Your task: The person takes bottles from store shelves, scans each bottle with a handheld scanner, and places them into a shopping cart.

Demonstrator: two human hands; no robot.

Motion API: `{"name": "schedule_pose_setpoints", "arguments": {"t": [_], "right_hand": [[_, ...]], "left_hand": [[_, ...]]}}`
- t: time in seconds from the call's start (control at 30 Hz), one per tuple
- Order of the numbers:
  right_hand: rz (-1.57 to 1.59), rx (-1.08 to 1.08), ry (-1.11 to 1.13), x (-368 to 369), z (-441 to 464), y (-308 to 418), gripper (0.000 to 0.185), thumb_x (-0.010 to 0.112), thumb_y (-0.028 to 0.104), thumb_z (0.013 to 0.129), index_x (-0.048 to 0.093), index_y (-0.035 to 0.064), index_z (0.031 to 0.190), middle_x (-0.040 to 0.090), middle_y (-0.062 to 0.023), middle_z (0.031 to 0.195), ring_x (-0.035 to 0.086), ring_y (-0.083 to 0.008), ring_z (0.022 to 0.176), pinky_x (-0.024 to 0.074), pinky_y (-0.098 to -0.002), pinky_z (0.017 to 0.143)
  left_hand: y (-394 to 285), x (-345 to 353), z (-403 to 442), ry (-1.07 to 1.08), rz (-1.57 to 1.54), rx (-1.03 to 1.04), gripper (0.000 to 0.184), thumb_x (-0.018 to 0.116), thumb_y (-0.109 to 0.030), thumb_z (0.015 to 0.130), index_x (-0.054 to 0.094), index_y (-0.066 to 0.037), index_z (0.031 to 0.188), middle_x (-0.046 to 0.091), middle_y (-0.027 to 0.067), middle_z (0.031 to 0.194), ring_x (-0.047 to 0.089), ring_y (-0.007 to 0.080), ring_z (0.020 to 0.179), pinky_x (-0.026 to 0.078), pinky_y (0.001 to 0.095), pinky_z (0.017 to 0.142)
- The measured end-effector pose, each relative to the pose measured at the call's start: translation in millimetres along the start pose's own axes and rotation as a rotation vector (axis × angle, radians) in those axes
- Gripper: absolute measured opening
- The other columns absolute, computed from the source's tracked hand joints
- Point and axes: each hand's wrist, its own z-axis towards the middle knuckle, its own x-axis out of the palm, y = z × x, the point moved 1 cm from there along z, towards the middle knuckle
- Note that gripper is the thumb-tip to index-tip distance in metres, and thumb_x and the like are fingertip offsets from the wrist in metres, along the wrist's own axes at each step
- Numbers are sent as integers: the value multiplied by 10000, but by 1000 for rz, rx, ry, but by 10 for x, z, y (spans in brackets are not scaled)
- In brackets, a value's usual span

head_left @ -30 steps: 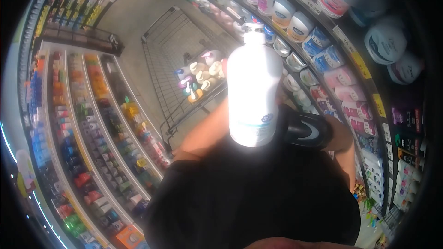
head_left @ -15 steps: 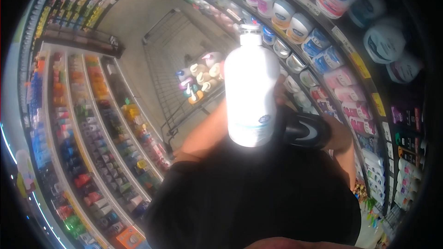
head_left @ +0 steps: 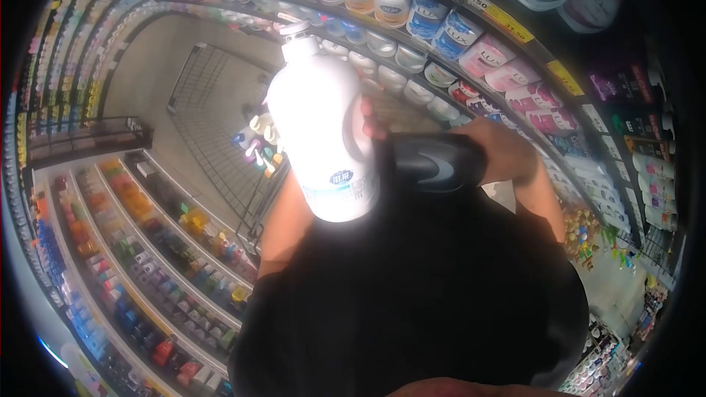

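Note:
In the middle of the head view, a large white bottle [head_left: 312, 129] with a narrow neck and a blue oval logo leans slightly left, its front washed out by glare. My left hand [head_left: 371, 119] is wrapped around it from behind; only fingertips show at its right side. Just right of it lies a black bottle [head_left: 434, 163] with a grey crescent mark, held sideways. My right hand [head_left: 501, 148] is closed around its right end, and its fingers are partly hidden. The left end of the black bottle sits close to the white one; whether they touch I cannot tell.
A wire shopping cart [head_left: 209, 103] stands ahead, with several pump bottles [head_left: 261, 143] inside. Shelves of body wash bottles [head_left: 448, 29] with price tags curve along the right. Low shelves of small colourful bottles [head_left: 162, 250] line the left.
The view has turned right, so the cart and shelves have shifted left. The white bottle now appears farther left and tilted. The black bottle shows more fully, higher and farther left.

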Motion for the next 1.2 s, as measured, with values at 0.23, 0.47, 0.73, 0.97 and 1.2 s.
{"name": "schedule_pose_setpoints", "arguments": {"t": [0.23, 0.47, 0.73, 0.97, 1.2], "right_hand": [[56, 20, 26, 36, 16, 46, 620, 834, 233, 642, 646, 12, 1190, 700, -179, 971, 684, -354, 885, 517, -376, 761], [32, -15, -4, 75, 13, -5, 614, 838, 242, 648, 645, 9, 1183, 694, -180, 940, 686, -351, 867, 514, -386, 749], [33, -44, 20, 59, 50, 4, 604, 828, 226, 667, 639, 13, 1199, 694, -182, 929, 684, -355, 856, 511, -385, 745], [43, -56, 19, 71, 80, 23, 599, 828, 226, 673, 640, 14, 1201, 694, -175, 907, 685, -344, 838, 506, -379, 732], [78, -37, 44, 73, 86, 20, 596, 829, 226, 678, 638, 16, 1203, 694, -168, 900, 688, -330, 822, 503, -372, 727]], "left_hand": [[-14, 9, 9, 32, -72, -34, 760, 608, -601, 889, 432, -100, 1433, 583, 143, 1094, 615, 270, 882, 401, 544, 959], [-26, -7, 32, 39, -61, -49, 755, 608, -602, 889, 446, -95, 1425, 580, 148, 1099, 612, 268, 885, 393, 558, 964], [-8, 9, -12, -16, -62, -14, 730, 583, -587, 912, 440, -97, 1434, 577, 155, 1100, 608, 271, 881, 389, 566, 975], [-7, 32, -20, -18, -62, -10, 708, 586, -577, 911, 456, -103, 1421, 580, 146, 1088, 609, 259, 879, 387, 553, 964], [63, 34, -23, 43, -222, 58, 814, 484, -626, 950, 377, 13, 1443, 600, 277, 1144, 657, 386, 925, 450, 583, 1016]]}}
